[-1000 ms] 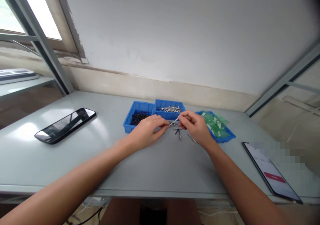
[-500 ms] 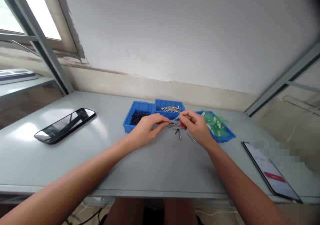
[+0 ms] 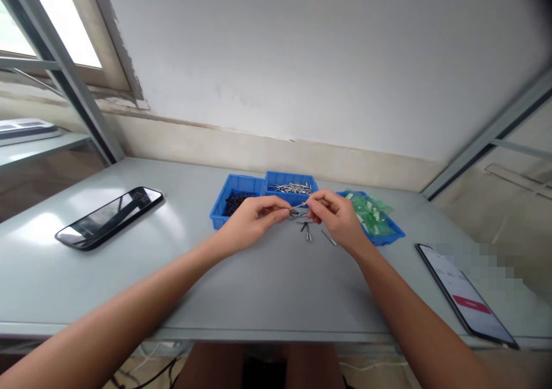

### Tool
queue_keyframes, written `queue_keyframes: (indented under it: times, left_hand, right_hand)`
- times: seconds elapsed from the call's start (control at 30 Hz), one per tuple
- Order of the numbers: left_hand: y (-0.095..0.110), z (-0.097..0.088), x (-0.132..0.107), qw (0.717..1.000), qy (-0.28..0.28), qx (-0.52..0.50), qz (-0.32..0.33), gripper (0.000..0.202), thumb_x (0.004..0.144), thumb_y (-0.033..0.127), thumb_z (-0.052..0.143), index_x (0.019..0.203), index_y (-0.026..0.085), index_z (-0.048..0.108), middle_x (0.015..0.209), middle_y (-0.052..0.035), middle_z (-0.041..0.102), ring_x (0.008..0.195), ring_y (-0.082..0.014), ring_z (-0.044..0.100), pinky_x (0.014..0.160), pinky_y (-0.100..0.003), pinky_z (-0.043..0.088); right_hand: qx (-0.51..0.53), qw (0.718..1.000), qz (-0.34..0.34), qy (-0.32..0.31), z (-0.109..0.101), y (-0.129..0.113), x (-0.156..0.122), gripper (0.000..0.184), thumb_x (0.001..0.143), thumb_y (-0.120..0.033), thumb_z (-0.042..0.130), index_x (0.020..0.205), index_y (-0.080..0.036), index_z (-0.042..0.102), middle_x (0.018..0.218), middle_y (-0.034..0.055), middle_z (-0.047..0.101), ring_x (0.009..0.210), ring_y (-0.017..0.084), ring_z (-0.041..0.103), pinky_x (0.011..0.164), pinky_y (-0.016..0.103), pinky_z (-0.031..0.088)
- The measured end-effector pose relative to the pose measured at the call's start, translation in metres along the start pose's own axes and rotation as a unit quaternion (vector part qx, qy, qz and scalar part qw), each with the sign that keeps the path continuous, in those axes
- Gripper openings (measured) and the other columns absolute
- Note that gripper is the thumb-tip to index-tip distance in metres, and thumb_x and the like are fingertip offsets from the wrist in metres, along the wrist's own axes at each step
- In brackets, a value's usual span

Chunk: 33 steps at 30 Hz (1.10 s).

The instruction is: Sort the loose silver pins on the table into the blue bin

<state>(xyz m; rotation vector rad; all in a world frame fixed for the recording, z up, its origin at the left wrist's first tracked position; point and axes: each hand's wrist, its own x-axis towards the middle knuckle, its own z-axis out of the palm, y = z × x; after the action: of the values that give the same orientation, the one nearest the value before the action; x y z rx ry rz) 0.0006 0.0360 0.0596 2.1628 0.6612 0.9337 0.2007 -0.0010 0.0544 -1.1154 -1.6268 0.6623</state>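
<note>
Both my hands meet above the table, in front of the blue bins. My left hand (image 3: 254, 222) pinches one end of a thin silvery metal rod (image 3: 297, 206). The fingers of my right hand (image 3: 330, 209) are closed on its other end; its exact kind is too small to make out. Under and beside my hands lie several loose metal pieces (image 3: 307, 231), some silver, some dark. One more silver rod (image 3: 329, 237) lies by my right wrist. Behind my left hand, a blue bin (image 3: 219, 208) holds black pieces, and another blue bin (image 3: 290, 177) holds silver rods.
A third blue bin (image 3: 390, 239) with green plastic bags (image 3: 370, 213) stands right of my right hand. A dark, glossy flat device (image 3: 110, 219) lies on the left. A phone or tablet (image 3: 466, 297) with a lit screen is near the right front edge. A wall rises behind the table.
My fingers keep hold of the thin rod, with the left fingertips shifted slightly. The whole view has drifted a little; the bins and loose pieces stay in place.
</note>
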Motion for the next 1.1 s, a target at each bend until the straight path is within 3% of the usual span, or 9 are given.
queue_keyframes:
  times: [0.2,0.5,0.77,1.1]
  left_hand:
    - [0.0020,-0.0013,0.0012,0.995,-0.010,-0.086,-0.055,0.020,0.086,0.029,0.052,0.089,0.014,0.063,0.069,-0.0003,0.056,0.064,-0.0099,0.049,0.057,-0.022,0.039]
    - [0.0055,-0.0037,0.0011,0.981,-0.043,-0.167,-0.087,0.015,0.083,0.028,0.055,0.085,0.014,0.062,0.067,0.0012,0.055,0.063,-0.0092,0.048,0.061,-0.023,0.038]
    - [0.0022,-0.0070,-0.0006,0.950,-0.112,-0.262,-0.127,0.014,0.084,0.029,0.057,0.083,0.015,0.061,0.068,0.0006,0.058,0.065,-0.0097,0.052,0.065,-0.025,0.040]
    - [0.0026,-0.0060,-0.0016,0.916,-0.131,-0.346,-0.155,0.010,0.083,0.024,0.059,0.082,0.015,0.061,0.069,-0.0006,0.057,0.067,-0.0110,0.053,0.067,-0.027,0.040]
  right_hand:
    - [0.004,1.000,-0.011,0.003,-0.0008,0.0007,-0.0004,0.014,0.083,-0.031,0.056,0.077,-0.019,0.058,0.061,-0.0019,0.058,0.055,0.009,0.053,0.054,0.021,0.043]
    - [0.008,0.999,-0.040,-0.015,-0.0031,0.0027,-0.0018,0.013,0.084,-0.030,0.055,0.079,-0.019,0.059,0.062,-0.0019,0.058,0.056,0.009,0.053,0.054,0.021,0.044]
    - [0.013,0.998,-0.054,-0.032,-0.0037,0.0011,-0.0030,0.012,0.085,-0.029,0.055,0.080,-0.020,0.059,0.063,-0.0023,0.058,0.057,0.009,0.054,0.054,0.021,0.044]
    - [0.013,0.997,-0.061,-0.043,-0.0044,-0.0001,-0.0040,0.010,0.085,-0.028,0.055,0.082,-0.020,0.060,0.064,-0.0020,0.058,0.058,0.009,0.055,0.054,0.021,0.044]
